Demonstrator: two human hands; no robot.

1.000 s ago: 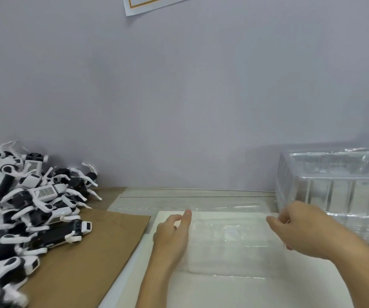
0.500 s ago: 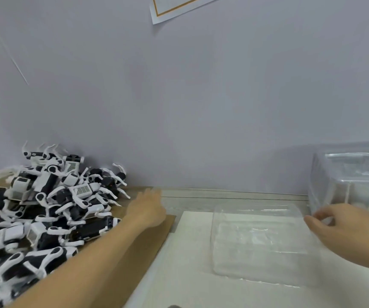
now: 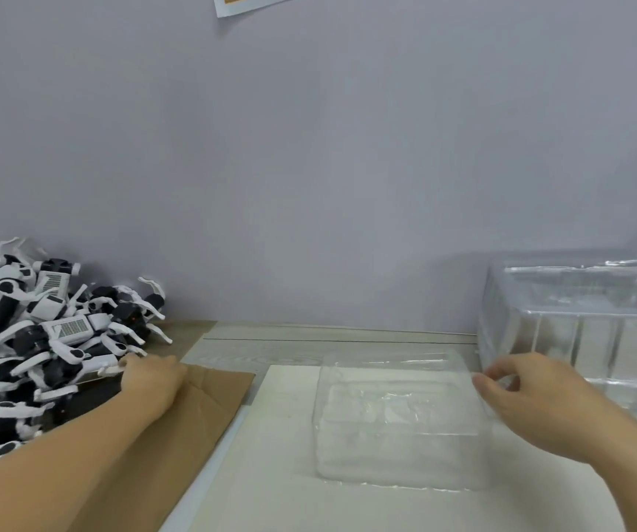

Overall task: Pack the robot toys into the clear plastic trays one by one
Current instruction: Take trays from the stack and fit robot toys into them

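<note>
A single clear plastic tray [image 3: 397, 420] lies flat on a white sheet [image 3: 271, 474] in the middle of the tabletop [image 3: 309, 335], its moulded pocket facing up and holding nothing yet; it sits there, by my reading, so a toy can be dropped straight in. The right hand [image 3: 535, 405] pinches the tray's right edge between thumb and fingertips, which looks meant to keep the light plastic from sliding while the other hand works. The left hand [image 3: 152, 382] reaches across a brown cardboard sheet [image 3: 178, 435] to the near edge of the pile of black-and-white robot toys [image 3: 40, 339]. Its fingers touch a toy at the edge of the pile, but its grip is hidden behind the knuckles, so whether it has closed on one cannot be told. A stack of clear trays [image 3: 585, 339] waits at the right, just beyond the right hand, handy for the next round. The toys lie jumbled, legs interlocked, so one may drag its neighbours when lifted.
</note>
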